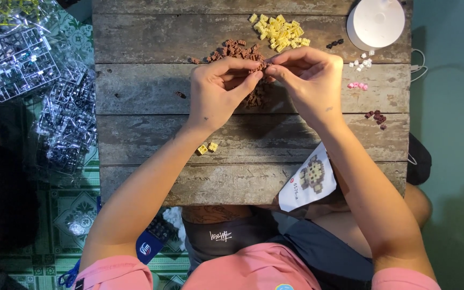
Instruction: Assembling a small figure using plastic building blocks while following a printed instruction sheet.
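Note:
My left hand (220, 88) and my right hand (308, 76) meet over a small wooden table (151, 145). Their fingertips pinch a tiny brown brick piece (260, 66) between them, just above a pile of brown bricks (243, 53). More brown bricks (255, 98) lie under my hands. A heap of pale yellow bricks (279, 31) sits behind the hands. Two loose yellow bricks (208, 147) lie near my left wrist.
A white round lamp base (376, 22) stands at the table's back right. Small white (362, 62), pink (357, 85), dark red (377, 116) and black (334, 43) bricks lie at the right. A picture sheet (308, 180) hangs over the front edge. Clear plastic bags of parts (33, 80) lie on the floor at the left.

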